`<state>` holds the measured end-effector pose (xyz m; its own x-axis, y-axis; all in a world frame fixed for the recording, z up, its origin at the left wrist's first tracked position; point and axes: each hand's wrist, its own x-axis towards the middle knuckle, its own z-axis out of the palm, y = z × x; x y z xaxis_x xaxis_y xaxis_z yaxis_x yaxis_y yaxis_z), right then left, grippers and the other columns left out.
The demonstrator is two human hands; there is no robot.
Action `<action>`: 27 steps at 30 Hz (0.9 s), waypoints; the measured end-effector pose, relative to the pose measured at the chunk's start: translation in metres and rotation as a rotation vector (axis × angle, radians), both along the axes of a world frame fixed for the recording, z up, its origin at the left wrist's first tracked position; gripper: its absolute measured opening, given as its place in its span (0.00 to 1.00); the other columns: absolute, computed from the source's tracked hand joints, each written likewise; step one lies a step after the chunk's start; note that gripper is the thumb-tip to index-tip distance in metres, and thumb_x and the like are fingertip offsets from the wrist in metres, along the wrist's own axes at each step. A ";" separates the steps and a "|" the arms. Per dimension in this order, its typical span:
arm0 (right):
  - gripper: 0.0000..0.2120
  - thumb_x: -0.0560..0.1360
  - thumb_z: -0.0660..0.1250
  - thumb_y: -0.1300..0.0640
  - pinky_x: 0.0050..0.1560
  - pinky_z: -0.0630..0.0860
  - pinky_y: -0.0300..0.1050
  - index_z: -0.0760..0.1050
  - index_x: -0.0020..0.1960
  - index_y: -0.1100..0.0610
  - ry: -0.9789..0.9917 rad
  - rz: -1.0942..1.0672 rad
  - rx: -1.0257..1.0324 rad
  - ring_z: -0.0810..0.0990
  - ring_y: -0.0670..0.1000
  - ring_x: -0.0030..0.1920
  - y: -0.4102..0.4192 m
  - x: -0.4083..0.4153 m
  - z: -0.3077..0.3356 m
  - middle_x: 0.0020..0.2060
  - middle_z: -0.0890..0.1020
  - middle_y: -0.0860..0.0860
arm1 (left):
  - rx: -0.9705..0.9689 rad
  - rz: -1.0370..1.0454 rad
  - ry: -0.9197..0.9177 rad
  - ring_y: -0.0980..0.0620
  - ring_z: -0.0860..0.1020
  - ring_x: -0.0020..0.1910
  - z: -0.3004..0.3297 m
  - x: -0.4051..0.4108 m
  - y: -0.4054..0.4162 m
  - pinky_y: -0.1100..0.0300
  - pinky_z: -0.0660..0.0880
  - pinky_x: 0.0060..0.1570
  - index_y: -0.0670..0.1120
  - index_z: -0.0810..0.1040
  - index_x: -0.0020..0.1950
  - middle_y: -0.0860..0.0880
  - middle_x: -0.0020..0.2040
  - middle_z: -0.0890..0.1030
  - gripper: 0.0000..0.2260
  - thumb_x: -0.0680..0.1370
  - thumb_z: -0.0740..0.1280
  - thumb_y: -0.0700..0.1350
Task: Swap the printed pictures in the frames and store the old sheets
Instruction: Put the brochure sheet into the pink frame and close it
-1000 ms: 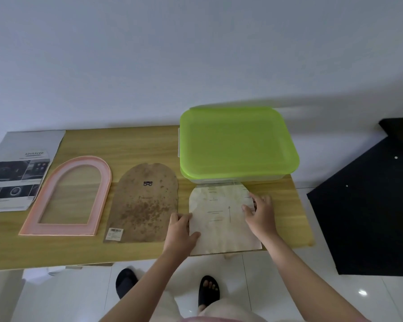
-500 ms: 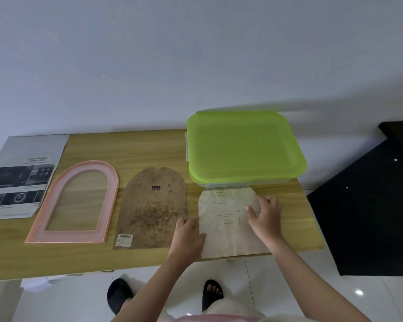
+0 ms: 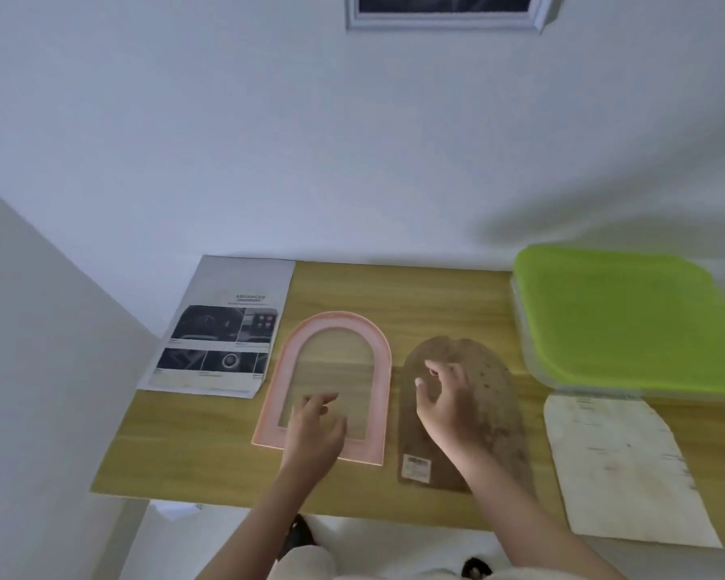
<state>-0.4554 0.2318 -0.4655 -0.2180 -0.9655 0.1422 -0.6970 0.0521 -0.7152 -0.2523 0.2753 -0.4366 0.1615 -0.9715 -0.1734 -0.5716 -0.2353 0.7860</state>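
Note:
A pink arched picture frame (image 3: 375, 362) lies flat on the wooden table (image 3: 210, 445), with the table showing through its glass. My left hand (image 3: 317, 429) hovers over its lower part, fingers spread and empty. To the right of the frame lies the brown arched backing board (image 3: 499, 416). My right hand (image 3: 448, 406) is above that board, fingers apart, holding nothing. The old stained arched sheet (image 3: 620, 466) rests at the right, overhanging the front edge. A printed sheet with dark car pictures (image 3: 222, 328) lies at the far left.
A box with a lime-green lid (image 3: 628, 316) stands at the back right, just behind the old sheet. A white wall rises behind the table and at the left. A framed picture (image 3: 444, 12) hangs high on the wall. White floor lies below the front edge.
Both hands have let go of the old stained sheet and moved left, to over the pink frame and the backing board. The view has swung left and up.

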 end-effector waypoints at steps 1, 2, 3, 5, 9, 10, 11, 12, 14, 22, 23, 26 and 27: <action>0.12 0.72 0.70 0.59 0.48 0.75 0.51 0.78 0.55 0.58 -0.012 0.025 0.009 0.76 0.56 0.51 -0.006 0.024 0.001 0.47 0.77 0.53 | 0.002 0.029 -0.012 0.53 0.75 0.53 -0.001 0.024 -0.003 0.60 0.72 0.52 0.47 0.74 0.60 0.50 0.55 0.72 0.15 0.74 0.68 0.43; 0.13 0.72 0.69 0.59 0.49 0.74 0.49 0.77 0.56 0.58 -0.019 0.051 0.018 0.75 0.56 0.52 -0.010 0.048 0.002 0.48 0.77 0.53 | 0.007 0.053 -0.031 0.53 0.75 0.53 0.000 0.046 -0.006 0.61 0.71 0.51 0.47 0.74 0.60 0.50 0.55 0.72 0.14 0.75 0.68 0.43; 0.13 0.73 0.69 0.58 0.51 0.74 0.49 0.77 0.56 0.58 -0.020 0.078 0.015 0.75 0.55 0.53 -0.015 0.070 0.003 0.49 0.77 0.53 | 0.012 0.074 -0.050 0.53 0.75 0.53 0.000 0.067 -0.008 0.61 0.71 0.51 0.47 0.74 0.60 0.49 0.55 0.72 0.14 0.75 0.68 0.44; 0.13 0.73 0.68 0.57 0.55 0.74 0.51 0.77 0.57 0.58 -0.001 0.128 -0.004 0.75 0.55 0.55 -0.022 0.110 0.004 0.51 0.78 0.53 | 0.020 0.105 -0.076 0.52 0.74 0.54 0.000 0.106 -0.012 0.61 0.71 0.52 0.46 0.74 0.61 0.48 0.56 0.72 0.15 0.75 0.67 0.43; 0.14 0.73 0.68 0.57 0.55 0.73 0.50 0.77 0.57 0.58 0.029 0.205 0.030 0.75 0.54 0.53 -0.036 0.173 0.012 0.50 0.79 0.52 | 0.052 0.198 -0.089 0.51 0.72 0.56 0.002 0.163 -0.017 0.59 0.71 0.56 0.46 0.73 0.63 0.48 0.58 0.71 0.17 0.74 0.68 0.42; 0.14 0.72 0.68 0.57 0.55 0.73 0.50 0.77 0.58 0.58 0.049 0.229 0.034 0.75 0.54 0.52 -0.040 0.185 0.014 0.49 0.79 0.52 | 0.059 0.223 -0.090 0.50 0.72 0.57 0.001 0.174 -0.018 0.58 0.71 0.56 0.47 0.73 0.63 0.49 0.58 0.71 0.17 0.74 0.67 0.42; 0.14 0.72 0.68 0.58 0.54 0.73 0.51 0.77 0.58 0.58 0.070 0.255 0.043 0.75 0.54 0.51 -0.046 0.195 0.016 0.48 0.79 0.52 | 0.064 0.248 -0.090 0.50 0.72 0.58 0.001 0.184 -0.020 0.57 0.70 0.57 0.47 0.73 0.63 0.49 0.58 0.70 0.17 0.74 0.67 0.43; 0.15 0.72 0.68 0.58 0.53 0.73 0.51 0.76 0.59 0.58 0.088 0.281 0.048 0.76 0.55 0.50 -0.052 0.204 0.017 0.48 0.79 0.53 | 0.068 0.274 -0.086 0.49 0.71 0.59 0.000 0.193 -0.022 0.57 0.70 0.57 0.47 0.73 0.63 0.49 0.59 0.70 0.17 0.74 0.67 0.43; 0.17 0.73 0.67 0.58 0.54 0.73 0.53 0.75 0.60 0.58 0.121 0.322 0.082 0.75 0.56 0.52 -0.068 0.219 0.020 0.49 0.78 0.54 | 0.076 0.326 -0.085 0.48 0.69 0.62 -0.001 0.207 -0.028 0.57 0.67 0.58 0.46 0.72 0.64 0.48 0.59 0.69 0.18 0.74 0.67 0.43; 0.27 0.74 0.66 0.46 0.62 0.67 0.50 0.66 0.70 0.53 0.281 0.411 0.276 0.70 0.53 0.61 -0.151 0.254 0.024 0.60 0.73 0.52 | 0.145 0.408 -0.166 0.46 0.63 0.62 -0.011 0.233 -0.062 0.52 0.68 0.57 0.45 0.69 0.68 0.47 0.61 0.67 0.25 0.73 0.69 0.47; 0.29 0.73 0.65 0.43 0.62 0.67 0.51 0.64 0.71 0.52 0.342 0.418 0.311 0.69 0.53 0.62 -0.161 0.256 0.023 0.61 0.72 0.52 | 0.167 0.410 -0.181 0.46 0.64 0.61 -0.013 0.233 -0.066 0.51 0.68 0.58 0.45 0.68 0.69 0.47 0.62 0.67 0.26 0.73 0.69 0.49; 0.42 0.68 0.66 0.35 0.65 0.66 0.54 0.55 0.74 0.51 0.493 0.455 0.478 0.66 0.56 0.65 -0.183 0.261 0.018 0.65 0.67 0.54 | 0.234 0.383 -0.262 0.46 0.65 0.60 -0.017 0.232 -0.073 0.50 0.69 0.59 0.46 0.65 0.71 0.47 0.62 0.65 0.29 0.72 0.69 0.52; 0.45 0.66 0.68 0.33 0.65 0.65 0.55 0.52 0.75 0.50 0.512 0.473 0.530 0.64 0.57 0.66 -0.187 0.263 0.017 0.66 0.65 0.55 | 0.246 0.372 -0.290 0.45 0.65 0.60 -0.019 0.232 -0.074 0.51 0.69 0.58 0.47 0.65 0.71 0.47 0.62 0.64 0.29 0.72 0.69 0.53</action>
